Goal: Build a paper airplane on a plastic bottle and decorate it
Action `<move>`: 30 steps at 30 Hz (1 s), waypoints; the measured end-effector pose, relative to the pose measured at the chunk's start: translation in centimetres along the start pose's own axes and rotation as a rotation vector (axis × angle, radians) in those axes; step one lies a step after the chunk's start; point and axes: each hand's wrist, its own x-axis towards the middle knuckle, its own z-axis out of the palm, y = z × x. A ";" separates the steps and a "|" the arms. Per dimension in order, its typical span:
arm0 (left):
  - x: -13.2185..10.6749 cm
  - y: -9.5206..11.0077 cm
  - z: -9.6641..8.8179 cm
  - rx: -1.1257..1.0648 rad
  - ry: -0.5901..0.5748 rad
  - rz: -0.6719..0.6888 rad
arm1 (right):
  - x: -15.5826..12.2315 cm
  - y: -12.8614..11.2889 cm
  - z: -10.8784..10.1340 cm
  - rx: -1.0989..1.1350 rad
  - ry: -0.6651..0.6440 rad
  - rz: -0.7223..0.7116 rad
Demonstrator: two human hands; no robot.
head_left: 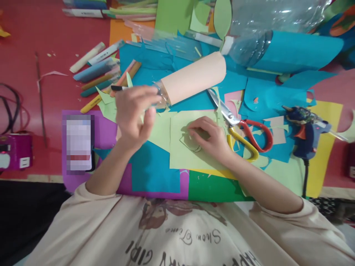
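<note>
My left hand (135, 114) is raised over the left part of the work area, fingers stretched and thumb apart, slightly blurred. Its fingertips overlap the clear neck of a bottle wrapped in pink paper (195, 77); whether they touch cannot be made out. A black-ended pen (117, 88) shows behind this hand. My right hand (209, 136) rests on a pale green paper sheet (180, 157), fingers loosely bent, thumb apart, nothing visible in them. A drawn outline (186, 143) on the sheet is partly under that hand. Scissors (231, 120) with red and yellow handles lie open just right of it.
Several markers (95, 70) lie at the left, above a phone (79, 142). A blue hot glue gun (306, 136) with its cord sits at right. A large clear bottle with blue paper (302, 50) lies at the back right. Paper scraps surround the sheet.
</note>
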 end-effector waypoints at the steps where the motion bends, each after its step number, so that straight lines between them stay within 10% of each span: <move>1: 0.5 -0.6 -0.4 0.132 0.052 0.066 | 0.0 0.0 0.0 -0.013 0.008 -0.014; 7: 1.9 -2.6 -1.1 0.232 -0.133 0.028 | 0.1 -0.1 -0.2 -0.019 0.037 -0.058; 30: -1.1 0.1 3.0 -0.286 -0.380 -0.192 | 0.4 -1.0 -2.1 -0.093 -0.097 -0.178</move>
